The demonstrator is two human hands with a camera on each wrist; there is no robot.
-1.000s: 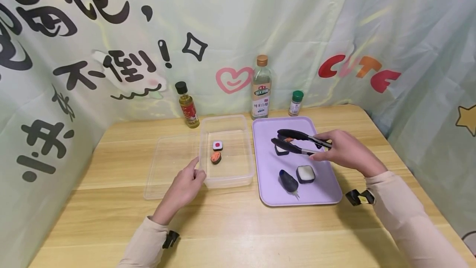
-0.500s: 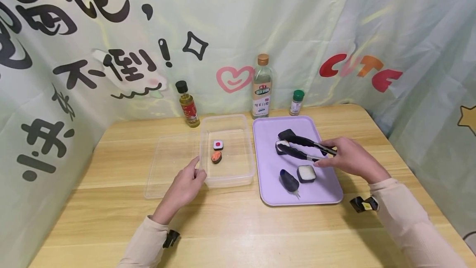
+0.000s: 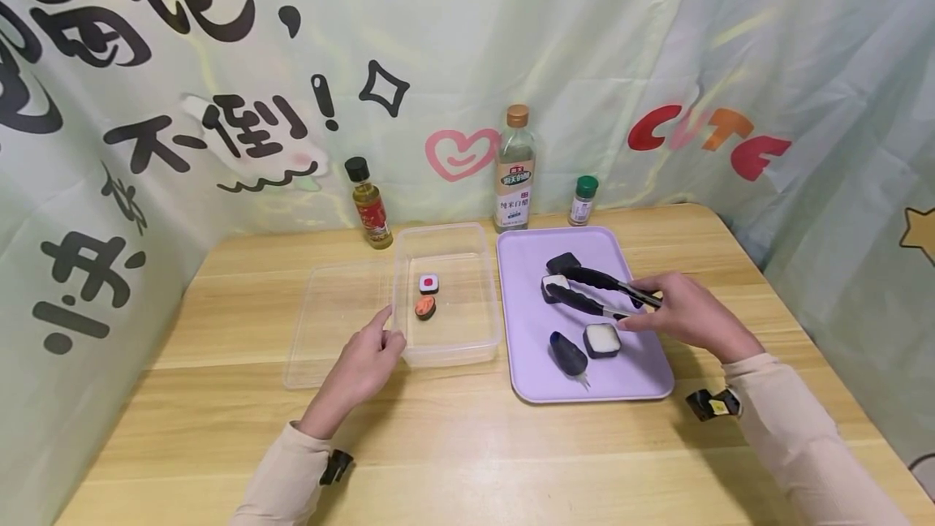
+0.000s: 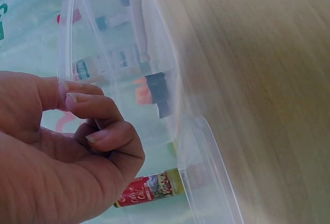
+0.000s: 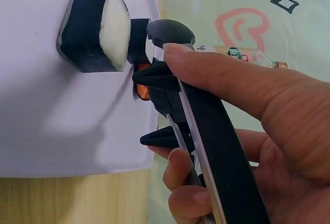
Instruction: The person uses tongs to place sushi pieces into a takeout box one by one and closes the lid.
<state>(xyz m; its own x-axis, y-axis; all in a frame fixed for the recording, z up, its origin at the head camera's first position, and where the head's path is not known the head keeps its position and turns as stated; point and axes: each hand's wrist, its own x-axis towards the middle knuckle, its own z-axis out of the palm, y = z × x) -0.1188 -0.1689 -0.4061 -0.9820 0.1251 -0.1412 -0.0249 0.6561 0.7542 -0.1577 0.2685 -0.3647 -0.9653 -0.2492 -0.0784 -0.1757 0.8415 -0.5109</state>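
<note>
The right hand (image 3: 682, 315) curls around the handles of black tongs (image 3: 593, 291), thumb on top and fingers underneath, as the right wrist view shows. The tong tips sit over a sushi piece (image 3: 553, 286) on the far half of a lilac tray (image 3: 643, 376); whether they are clamped on it cannot be told. Just behind that piece lies a dark one (image 3: 562, 261). Nearer the person on the tray are a white-topped square piece (image 3: 602, 340) and a dark oval piece (image 3: 566, 354).

The left hand (image 3: 363, 365) rests at the near left corner of a clear box (image 3: 447, 351), thumb and forefinger pinching its thin rim, the other fingers curled into the palm. Inside the box are two rolls: a red-centred one (image 3: 428, 283) and an orange-topped one (image 3: 424, 308) just in front of it. A clear lid (image 3: 329, 331) lies flat against the box's left side.

Along the back stand a small oil bottle (image 3: 368, 204) with a red label reading "Oil", a tall bottle (image 3: 514, 170) with a Chinese label, and a green-capped shaker (image 3: 583, 201).

Everything sits on a light wooden table (image 3: 467, 453). Pale green cloth hangs behind, printed with black Chinese characters, a pink heart and the word "CUTE".
</note>
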